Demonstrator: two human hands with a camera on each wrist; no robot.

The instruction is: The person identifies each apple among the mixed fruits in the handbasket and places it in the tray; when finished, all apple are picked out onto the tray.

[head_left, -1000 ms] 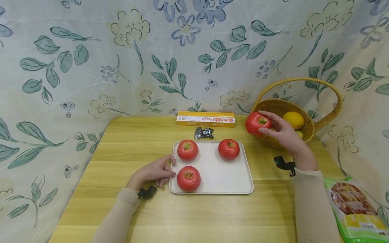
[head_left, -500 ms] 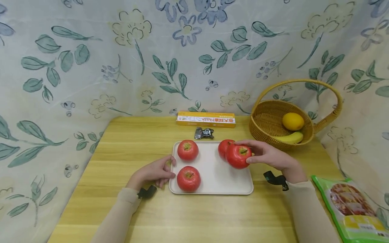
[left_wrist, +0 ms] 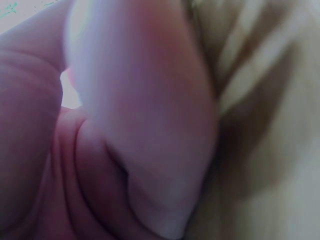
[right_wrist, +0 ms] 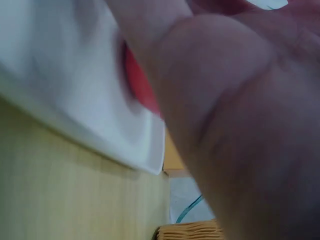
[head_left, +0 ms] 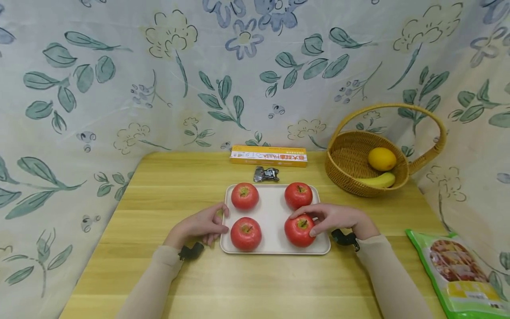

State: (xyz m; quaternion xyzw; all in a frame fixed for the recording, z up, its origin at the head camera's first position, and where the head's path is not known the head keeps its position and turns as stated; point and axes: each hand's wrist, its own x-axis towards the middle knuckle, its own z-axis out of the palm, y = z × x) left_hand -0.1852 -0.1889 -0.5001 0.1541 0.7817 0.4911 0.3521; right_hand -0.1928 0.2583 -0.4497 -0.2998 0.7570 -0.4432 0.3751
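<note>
A white rectangular tray (head_left: pixel 274 248) lies on the table with red apples on it. At its front right corner area my right hand (head_left: pixel 338 219) holds an apple (head_left: pixel 298 232) low over the tray, thumb on the near side and fingers across the top. Behind that one is another apple (head_left: pixel 298 196). On the left half stand a rear apple (head_left: pixel 245 196) and a front apple (head_left: pixel 245 235). My left hand (head_left: pixel 199 226) holds the tray's left rim with bent index finger and thumb. In the right wrist view, my thumb (right_wrist: pixel 210 90) covers much of the scene.
A wicker basket (head_left: pixel 342 177) at the back right holds a lemon (head_left: pixel 381 159) and a banana (head_left: pixel 378 180). Behind the tray lie a small black packet (head_left: pixel 266 174) and a pasta box (head_left: pixel 268 156). A green-edged food bag (head_left: pixel 462 274) lies at the right.
My right hand has carried the apple from beside the basket, leftward and toward me, to the tray's front right. The left hand has stayed at the tray's rim.
</note>
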